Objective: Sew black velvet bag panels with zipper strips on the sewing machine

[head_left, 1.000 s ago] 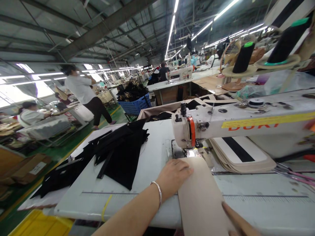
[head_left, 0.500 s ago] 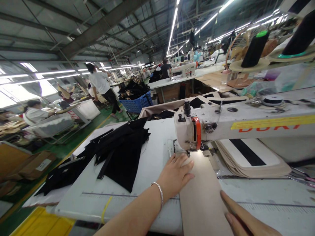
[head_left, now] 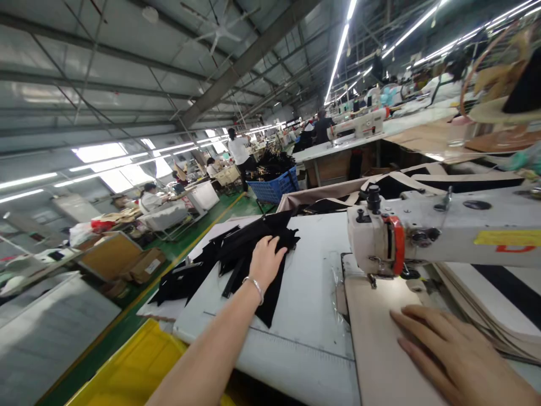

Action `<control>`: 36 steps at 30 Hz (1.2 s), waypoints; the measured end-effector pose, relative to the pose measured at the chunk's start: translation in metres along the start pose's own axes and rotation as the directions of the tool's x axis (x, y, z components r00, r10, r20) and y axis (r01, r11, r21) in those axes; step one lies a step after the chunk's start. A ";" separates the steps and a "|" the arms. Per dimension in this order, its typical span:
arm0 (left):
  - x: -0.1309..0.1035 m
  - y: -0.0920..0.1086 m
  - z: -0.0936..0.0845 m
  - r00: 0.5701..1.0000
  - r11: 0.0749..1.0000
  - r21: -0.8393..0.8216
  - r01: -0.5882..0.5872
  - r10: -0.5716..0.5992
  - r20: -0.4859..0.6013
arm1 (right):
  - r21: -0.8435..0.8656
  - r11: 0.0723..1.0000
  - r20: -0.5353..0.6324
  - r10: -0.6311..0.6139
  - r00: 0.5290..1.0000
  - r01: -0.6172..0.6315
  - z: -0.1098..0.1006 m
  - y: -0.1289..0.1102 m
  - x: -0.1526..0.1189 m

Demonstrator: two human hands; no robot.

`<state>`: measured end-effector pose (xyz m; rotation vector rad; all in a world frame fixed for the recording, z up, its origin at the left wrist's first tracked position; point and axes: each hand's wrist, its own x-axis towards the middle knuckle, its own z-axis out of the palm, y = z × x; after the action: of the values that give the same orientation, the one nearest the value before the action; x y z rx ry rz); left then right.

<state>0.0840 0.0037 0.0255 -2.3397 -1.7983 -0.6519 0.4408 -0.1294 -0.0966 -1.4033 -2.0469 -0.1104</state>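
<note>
My left hand (head_left: 267, 260), with a silver bangle at the wrist, reaches over the pile of black fabric pieces (head_left: 230, 248) on the white sewing table (head_left: 313, 282). Its fingers are curled onto the cloth; what lies under the fingertips is hidden. My right hand (head_left: 452, 344) rests with fingers spread on a long beige panel (head_left: 376, 338). The far end of that panel lies beneath the head of the sewing machine (head_left: 376, 242), where a lamp lights it.
Stacked beige panels with a black stripe (head_left: 507, 287) lie right, behind the machine arm. A yellow bin (head_left: 139, 361) sits below the table's left edge. Farther off are a blue crate (head_left: 274, 186), a standing person (head_left: 240, 152) and seated people.
My left hand has moved from the beige panel to the black fabric at left. My right hand has come onto the panel's top, near the machine head. The view has turned left.
</note>
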 end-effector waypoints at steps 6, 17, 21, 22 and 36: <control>-0.037 -0.017 -0.001 0.996 0.977 0.199 0.072 -0.081 0.035 | -0.141 0.977 0.050 -0.153 0.987 0.159 0.022 0.023 -0.005; -0.049 0.059 -0.041 0.870 0.973 -0.123 -0.196 0.230 0.436 | -0.147 0.984 0.181 -0.069 0.981 0.097 -0.009 -0.009 0.018; -0.057 0.091 0.001 0.861 0.934 -0.199 -0.297 0.352 0.367 | -0.112 0.989 0.232 -0.070 0.970 0.098 -0.014 -0.016 0.033; -0.054 0.095 0.014 0.886 0.939 -0.169 -0.301 0.341 0.314 | -0.105 0.989 0.231 -0.073 0.970 0.099 -0.015 -0.017 0.035; -0.054 0.062 -0.030 0.972 0.940 -0.336 -0.058 0.130 0.195 | -0.085 0.994 0.199 -0.056 0.978 0.074 -0.017 -0.024 0.036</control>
<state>0.1240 -0.0727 0.0406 -2.7946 -1.7597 -0.7631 0.4199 -0.1177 -0.0567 -1.4530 -2.2763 -0.0978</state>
